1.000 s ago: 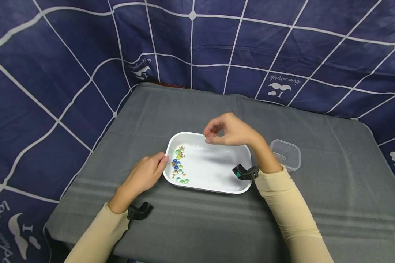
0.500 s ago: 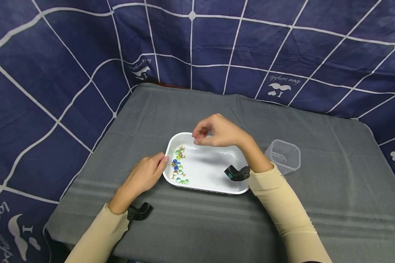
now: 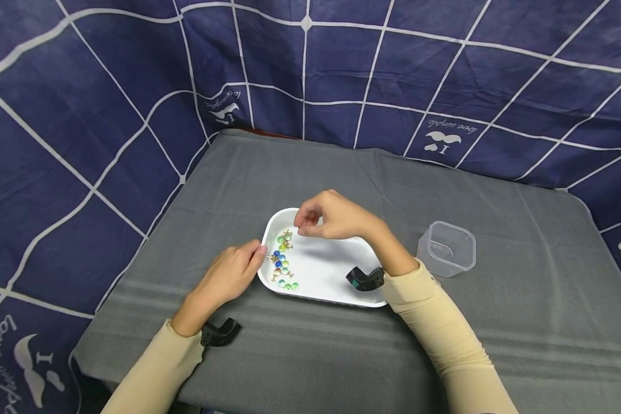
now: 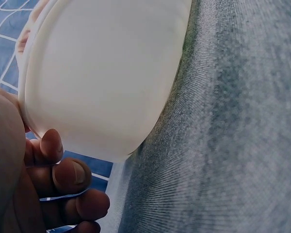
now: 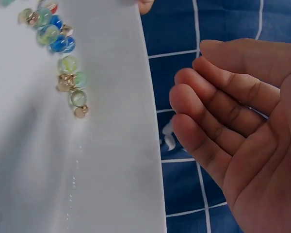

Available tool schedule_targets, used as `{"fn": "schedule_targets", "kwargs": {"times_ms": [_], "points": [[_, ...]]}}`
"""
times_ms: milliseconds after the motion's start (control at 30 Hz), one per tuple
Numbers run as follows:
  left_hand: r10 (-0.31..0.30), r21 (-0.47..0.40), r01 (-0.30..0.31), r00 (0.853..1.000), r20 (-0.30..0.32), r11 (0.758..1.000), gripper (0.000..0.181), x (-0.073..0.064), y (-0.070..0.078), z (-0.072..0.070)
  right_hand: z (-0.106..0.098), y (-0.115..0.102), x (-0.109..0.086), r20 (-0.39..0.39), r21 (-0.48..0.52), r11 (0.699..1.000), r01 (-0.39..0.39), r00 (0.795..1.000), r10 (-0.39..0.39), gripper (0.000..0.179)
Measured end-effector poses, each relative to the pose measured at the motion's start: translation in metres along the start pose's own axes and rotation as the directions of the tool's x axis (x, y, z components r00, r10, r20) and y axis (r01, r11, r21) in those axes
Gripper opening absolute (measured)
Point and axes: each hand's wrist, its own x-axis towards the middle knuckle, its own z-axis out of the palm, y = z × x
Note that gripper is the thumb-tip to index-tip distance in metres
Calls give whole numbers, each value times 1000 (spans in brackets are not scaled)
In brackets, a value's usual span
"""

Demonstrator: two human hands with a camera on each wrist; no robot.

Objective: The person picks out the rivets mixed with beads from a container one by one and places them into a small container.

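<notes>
A white tray [image 3: 331,273] lies on the grey cloth. Along its left end, glass marbles [image 3: 278,264] in green, blue and clear swirls mix with small gold pieces [image 5: 65,81] that look like thumbtacks. My left hand [image 3: 231,271] grips the tray's left rim, thumb on top; in the left wrist view its fingertips [image 4: 72,175] curl below the edge. Over the tray's far side hovers my right hand [image 3: 338,215], just right of the marbles. Its fingers bend loosely, and in the right wrist view nothing is between them and the thumb.
A clear plastic container [image 3: 447,250] stands to the right of the tray, beside the right forearm. Grey cloth [image 3: 528,276] covers the table. Blue gridded fabric [image 3: 336,63] hangs behind and at the left.
My right hand has moved left and slightly nearer across the tray, toward the marbles, which uncovers more of the clear container. The left hand keeps its hold on the rim.
</notes>
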Motion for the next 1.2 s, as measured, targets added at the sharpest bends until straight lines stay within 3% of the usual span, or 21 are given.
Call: {"fn": "schedule_targets", "kwargs": {"times_ms": [467, 1200], "points": [[1, -3, -1, 1000, -3, 1000, 28, 1, 0, -1, 13, 8, 8, 159, -2, 1000, 4, 987, -4, 10], [-17, 1, 17, 1000, 0, 1000, 27, -1, -1, 1, 31, 20, 13, 260, -5, 999, -45, 965, 45, 19]]}}
